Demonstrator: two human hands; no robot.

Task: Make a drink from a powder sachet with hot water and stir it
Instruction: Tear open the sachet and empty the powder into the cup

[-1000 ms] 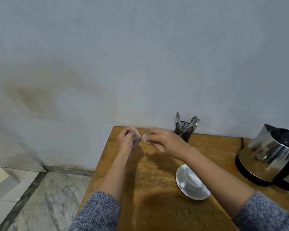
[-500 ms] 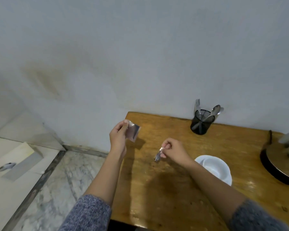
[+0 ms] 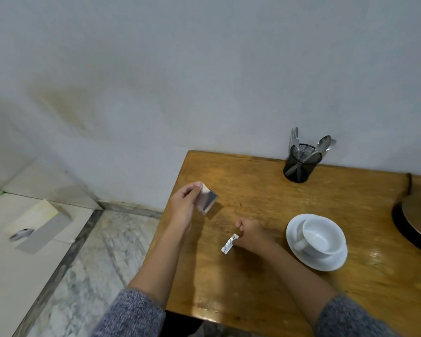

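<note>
On the floor at far left a pale box-shaped object [image 3: 38, 227] lies on the light tiles, with a small grey item [image 3: 21, 234] resting on it; what they are is too blurred to tell. A band of marbled flooring [image 3: 90, 271] runs between those tiles and the wooden table [image 3: 265, 283].

The left hand [image 3: 184, 207] is raised over the table's left edge, thumb and fingers closed on the top edge of the sachet [image 3: 207, 200], which hangs tilted with its silvery face toward the table. The sachet casts a shadow on the wood just to its right.

The right hand [image 3: 252, 234] is lower and nearer the table's middle, fingers curled in, pinching 1 end of a small torn strip [image 3: 229, 243] of white wrapper; the strip's free end points down and left, at or just above the wood.

Right of that hand a white cup [image 3: 322, 237] sits upright on a white saucer [image 3: 326, 262], handle toward the left; it looks empty. At the back against the wall, a black mesh holder [image 3: 299, 167] holds 1 fork [image 3: 294, 138] and 2 spoons [image 3: 323, 143]. At the far right edge, only part of a metal kettle [image 3: 417, 217] on a dark base shows.
</note>
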